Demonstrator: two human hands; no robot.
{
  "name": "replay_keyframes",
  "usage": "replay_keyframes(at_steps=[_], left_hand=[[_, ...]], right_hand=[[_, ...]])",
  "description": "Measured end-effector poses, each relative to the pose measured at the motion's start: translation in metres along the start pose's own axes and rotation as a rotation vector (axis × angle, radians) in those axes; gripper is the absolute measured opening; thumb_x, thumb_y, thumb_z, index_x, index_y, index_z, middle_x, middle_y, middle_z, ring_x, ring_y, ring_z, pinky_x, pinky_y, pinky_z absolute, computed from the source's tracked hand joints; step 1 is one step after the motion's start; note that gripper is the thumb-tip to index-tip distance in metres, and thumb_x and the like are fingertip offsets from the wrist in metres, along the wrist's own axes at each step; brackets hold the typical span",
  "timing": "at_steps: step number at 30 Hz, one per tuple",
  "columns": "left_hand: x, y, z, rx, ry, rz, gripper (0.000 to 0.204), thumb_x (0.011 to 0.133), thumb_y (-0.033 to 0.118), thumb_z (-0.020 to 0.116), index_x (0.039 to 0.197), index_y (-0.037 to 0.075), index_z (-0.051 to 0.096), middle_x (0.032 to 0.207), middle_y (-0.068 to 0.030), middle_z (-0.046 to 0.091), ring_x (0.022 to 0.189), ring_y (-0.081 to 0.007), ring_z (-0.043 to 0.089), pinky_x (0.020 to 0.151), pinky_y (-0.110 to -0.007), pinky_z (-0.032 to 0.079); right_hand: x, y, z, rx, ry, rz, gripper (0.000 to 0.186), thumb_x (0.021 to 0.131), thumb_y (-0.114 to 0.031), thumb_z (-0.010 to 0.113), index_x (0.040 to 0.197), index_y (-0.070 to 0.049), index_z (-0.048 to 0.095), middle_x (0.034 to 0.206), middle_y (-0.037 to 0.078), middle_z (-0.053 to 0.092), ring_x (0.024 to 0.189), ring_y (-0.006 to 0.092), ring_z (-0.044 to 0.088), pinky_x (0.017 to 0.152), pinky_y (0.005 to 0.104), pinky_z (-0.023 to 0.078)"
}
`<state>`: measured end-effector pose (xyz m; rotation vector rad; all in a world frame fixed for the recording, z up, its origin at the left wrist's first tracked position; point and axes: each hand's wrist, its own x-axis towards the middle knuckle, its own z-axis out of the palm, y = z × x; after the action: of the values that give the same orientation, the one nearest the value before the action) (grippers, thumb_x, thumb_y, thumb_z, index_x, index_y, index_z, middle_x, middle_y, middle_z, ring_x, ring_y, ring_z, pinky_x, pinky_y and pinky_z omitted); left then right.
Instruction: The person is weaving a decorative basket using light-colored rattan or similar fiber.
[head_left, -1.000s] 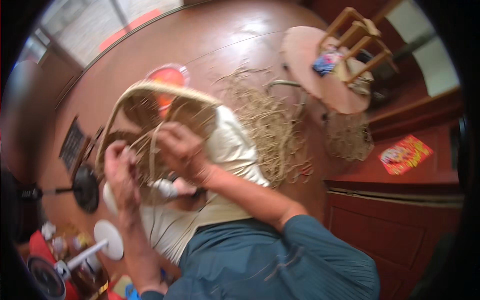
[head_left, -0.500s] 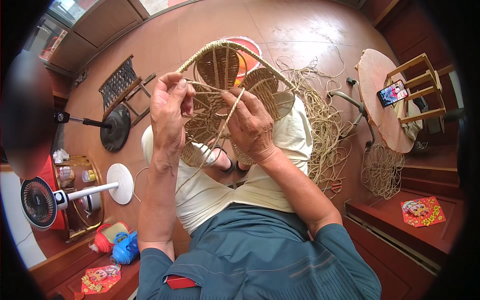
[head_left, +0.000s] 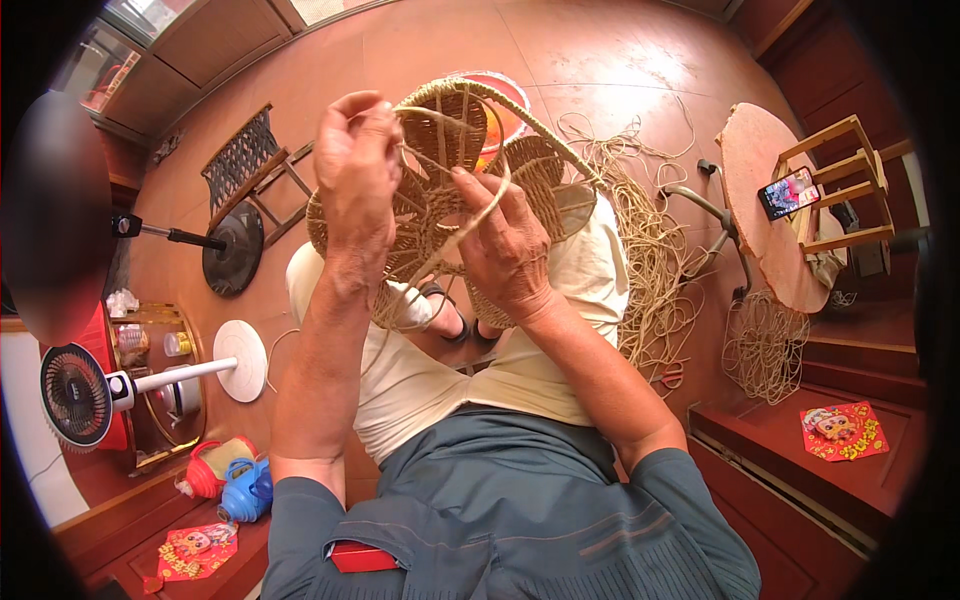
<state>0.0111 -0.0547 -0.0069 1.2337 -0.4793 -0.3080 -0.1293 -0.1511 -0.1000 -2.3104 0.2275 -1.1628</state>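
A woven cord piece (head_left: 541, 130) with several petal-shaped panels and a cord-wrapped rim stands at my knees. My left hand (head_left: 358, 165) is raised over its left side, fingertips pinched on a strand of tan cord (head_left: 425, 158). Lower and to the right, my right hand (head_left: 505, 240) is in front of the panels, with thumb and forefinger closed on the cord. A loop of the strand runs over the right fingers and down toward my lap. Parts of the left panels are hidden behind my hands.
Loose tan cord (head_left: 650, 250) lies heaped on the floor to the right, near red-handled scissors (head_left: 670, 375). A round table (head_left: 760, 200) carries a phone (head_left: 788, 193) and a wooden rack. A white fan (head_left: 75, 397) and a folding stool (head_left: 240, 165) are on the left. Behind the woven piece is a red basin (head_left: 512, 95).
My left hand has risen and turned, drawing the strand upward. The cord loop now lies over the right fingers. My right hand has barely moved. The woven piece has shifted slightly.
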Motion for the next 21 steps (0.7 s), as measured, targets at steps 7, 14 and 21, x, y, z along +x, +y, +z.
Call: replay_keyframes(at_steps=[7, 14, 21], left_hand=[[0.006, 0.011, -0.015, -0.009, 0.103, 0.044, 0.02, 0.108, 0.017, 0.067, 0.125, 0.008, 0.061, 0.086, 0.0018, 0.062, 0.06, -0.002, 0.046, 0.049, -0.019, 0.036], [0.044, 0.018, 0.029, 0.157, -0.157, 0.115, 0.021, 0.11, 0.013, 0.061, 0.126, 0.0, 0.062, 0.089, -0.0031, 0.067, 0.072, -0.0089, 0.061, 0.065, -0.024, 0.056], [0.048, 0.015, 0.044, 0.555, -0.369, 0.214, 0.023, 0.108, 0.017, 0.063, 0.122, 0.0, 0.071, 0.092, -0.0074, 0.075, 0.082, -0.013, 0.072, 0.076, -0.029, 0.061]], right_hand=[[0.0, 0.002, 0.001, -0.001, -0.027, -0.024, 0.06, 0.087, -0.002, 0.07, 0.146, -0.01, 0.064, 0.124, 0.013, 0.065, 0.105, 0.0317, 0.071, 0.087, 0.0416, 0.06], [-0.003, -0.004, -0.003, -0.144, -0.149, -0.042, 0.067, 0.088, -0.007, 0.071, 0.153, -0.005, 0.056, 0.133, 0.016, 0.059, 0.101, 0.0326, 0.07, 0.083, 0.0426, 0.059], [-0.001, -0.009, 0.002, -0.263, -0.18, -0.079, 0.078, 0.086, -0.017, 0.074, 0.157, 0.001, 0.049, 0.131, 0.019, 0.057, 0.096, 0.0328, 0.069, 0.077, 0.0425, 0.058]])
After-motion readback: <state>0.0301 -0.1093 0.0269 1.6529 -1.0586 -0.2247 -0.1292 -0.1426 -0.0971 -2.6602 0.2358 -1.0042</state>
